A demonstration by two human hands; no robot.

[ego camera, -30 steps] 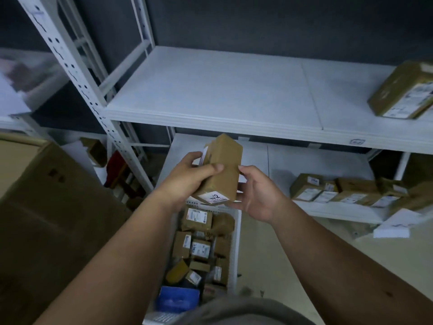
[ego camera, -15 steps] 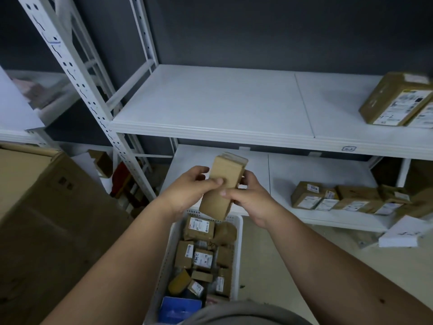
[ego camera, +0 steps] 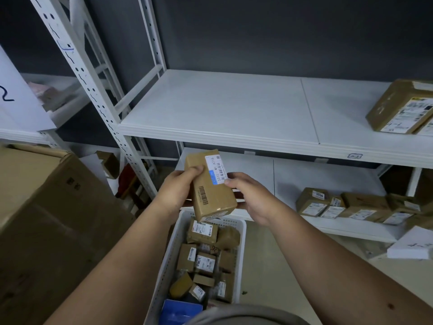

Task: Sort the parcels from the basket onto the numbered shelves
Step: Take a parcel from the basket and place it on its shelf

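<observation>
Turned over since before, the parcel point(ego camera: 210, 186) now shows its label. Both hands pinch it: left hand point(ego camera: 177, 191) at 9 o'clock, right hand point(ego camera: 251, 198) at 3. Reading comes next, I think.

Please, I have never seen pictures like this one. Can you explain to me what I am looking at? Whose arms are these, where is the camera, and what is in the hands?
There is no machine here. A person wears a camera on the head, so you look forward and down along their own two arms. The left hand and right hand together hold one brown parcel with its label turned up. Below it stands a white basket holding more small parcels. Ahead is a white rack: the upper shelf carries a large box at the far right, and the lower shelf carries a row of parcels. A big carton stands at the left.
</observation>
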